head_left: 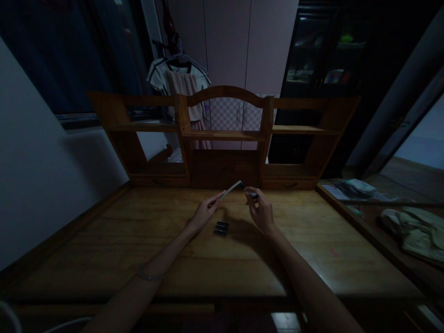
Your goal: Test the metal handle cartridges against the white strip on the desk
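Note:
My left hand (205, 212) is closed on the lower end of a thin, pale, flat strip (231, 188), which slants up to the right above the desk. In my right hand (261, 210) is a small dark object (252, 194), pinched between the fingers; its kind is too dim to make out. The dark end of that side meets or nearly meets the strip's upper tip; whether they touch I cannot tell. Between my forearms, a small group of dark, shiny pieces (221, 228) lies in a row on the wooden desk (145, 240).
A wooden shelf unit (227, 135) with drawers stands along the desk's far edge. Clothes hang on a rack (180, 76) behind it. To the right are a folded pale cloth (421, 231) and a plastic bag (359, 187). A white wall (52, 175) borders the left.

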A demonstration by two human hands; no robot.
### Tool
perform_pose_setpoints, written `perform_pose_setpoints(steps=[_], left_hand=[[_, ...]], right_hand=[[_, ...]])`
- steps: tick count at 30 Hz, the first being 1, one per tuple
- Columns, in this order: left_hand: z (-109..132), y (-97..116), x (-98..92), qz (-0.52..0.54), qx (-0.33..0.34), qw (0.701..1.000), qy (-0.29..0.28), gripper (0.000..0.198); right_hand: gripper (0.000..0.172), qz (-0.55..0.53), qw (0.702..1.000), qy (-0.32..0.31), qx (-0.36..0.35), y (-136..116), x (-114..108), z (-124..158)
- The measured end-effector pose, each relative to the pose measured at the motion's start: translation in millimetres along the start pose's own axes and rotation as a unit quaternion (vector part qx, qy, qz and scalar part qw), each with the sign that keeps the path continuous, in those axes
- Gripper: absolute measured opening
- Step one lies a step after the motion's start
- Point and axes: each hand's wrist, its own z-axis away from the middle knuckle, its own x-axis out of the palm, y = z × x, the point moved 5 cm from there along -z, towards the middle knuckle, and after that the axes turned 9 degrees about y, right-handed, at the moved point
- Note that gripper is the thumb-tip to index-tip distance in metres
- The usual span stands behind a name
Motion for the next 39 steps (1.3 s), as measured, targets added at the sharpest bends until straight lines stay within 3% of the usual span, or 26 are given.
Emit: perform_pose_setpoints(steps=[17,22,26,30,35,39], left_hand=[[-2,-7,-3.6,0.014,-0.021,0.999,0.035,0.044],[-1,-1,1.4,-0.002,-0.004,1.0,0.0,0.042],[-3,-5,-6.2,-0.021,0.006,0.999,0.035,0.042],[-3,-8,-4.9,-0.019,0.01,1.0,0.015,0.041],[-3,-10,-9.7,-0.033,-0.011,0.998,0.049,0.043],[-2,-7,-5.3,-0.011,0.007,1.0,0.017,0.043]], right_hand=[[0.023,0.014,1.0,0.009,-0.015,-3,-2,-2],[0.023,0.007,1.0,0.019,-0.007,-4,-7,-2],[0.022,0.002,1.0,0.028,-0.003,-6,-10,-2],[0.021,-0.003,1.0,0.022,-0.006,-7,-9,-2],[0.02,-0.008,1.0,0.027,-0.013,-5,-8,-2],[0.019,-0.01,0.999,0.026,-0.017,-5,-8,-2]])
